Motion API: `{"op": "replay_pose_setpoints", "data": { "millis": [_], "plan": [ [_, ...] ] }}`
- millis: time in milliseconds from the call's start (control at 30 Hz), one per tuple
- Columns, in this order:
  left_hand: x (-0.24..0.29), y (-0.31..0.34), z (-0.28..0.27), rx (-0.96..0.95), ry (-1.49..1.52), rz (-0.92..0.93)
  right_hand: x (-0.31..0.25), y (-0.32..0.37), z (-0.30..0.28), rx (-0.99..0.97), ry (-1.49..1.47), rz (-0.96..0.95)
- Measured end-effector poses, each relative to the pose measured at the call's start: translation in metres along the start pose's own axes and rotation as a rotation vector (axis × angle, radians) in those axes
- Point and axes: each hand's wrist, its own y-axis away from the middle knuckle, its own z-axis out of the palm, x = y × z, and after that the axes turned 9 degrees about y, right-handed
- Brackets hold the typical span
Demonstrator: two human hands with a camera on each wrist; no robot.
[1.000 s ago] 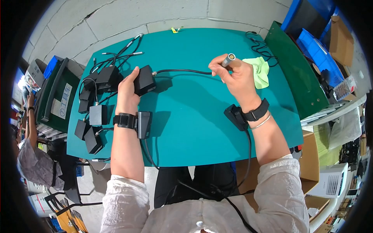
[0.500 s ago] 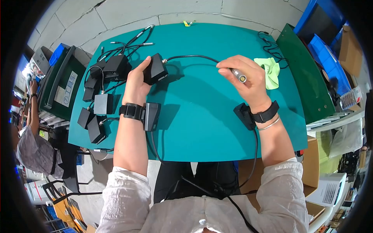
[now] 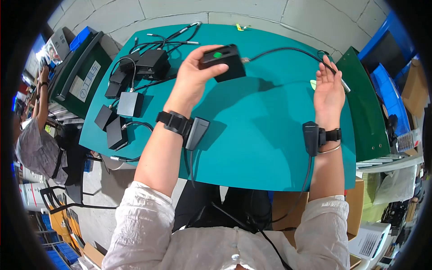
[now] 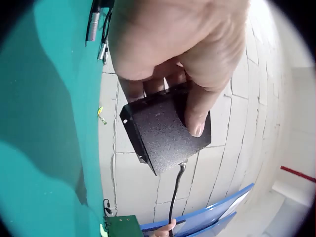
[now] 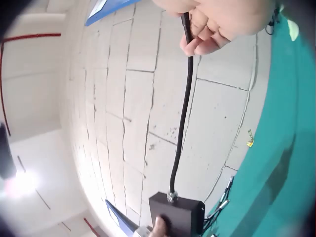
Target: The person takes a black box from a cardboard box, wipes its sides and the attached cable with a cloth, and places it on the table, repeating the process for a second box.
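Observation:
My left hand [image 3: 189, 83] grips a black box [image 3: 235, 67] above the table, its thumb flat on one face. A round green sticker [image 3: 218, 55] shows on the box in the head view. From a metal fitting on the box, a black cable [image 3: 288, 48] arches across to my right hand [image 3: 330, 99]. The right palm is turned up, and its fingers hold the cable close to its far end. A silver connector [image 3: 345, 86] sticks out beyond that hand. In the right wrist view, the cable [image 5: 183, 113] runs from the curled fingertips down to the box.
Several black boxes [image 3: 130, 104] with cables [image 3: 166, 42] lie at the left of the green table [image 3: 252, 148]. A light green cloth [image 3: 313, 84] is partly hidden behind the right hand. Green cases [image 3: 92, 72] stand at both sides. Another person [image 3: 42, 148] is at far left.
My left hand has raised and turned the box, bringing the green sticker into view. The right hand has moved right and turned palm up, its hold passing from connector to cable, which is stretched longer.

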Motion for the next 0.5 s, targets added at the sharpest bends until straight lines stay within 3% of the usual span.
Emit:
{"op": "replay_pose_setpoints", "data": {
  "millis": [267,500],
  "plan": [
    [0.005,0.008,0.019,-0.149,-0.218,0.012,0.012,-0.012,-0.025,0.069,-0.123,0.167],
    [0.005,0.008,0.021,-0.159,-0.292,0.062,0.011,-0.012,-0.025,-0.043,-0.233,0.205]
  ]
}}
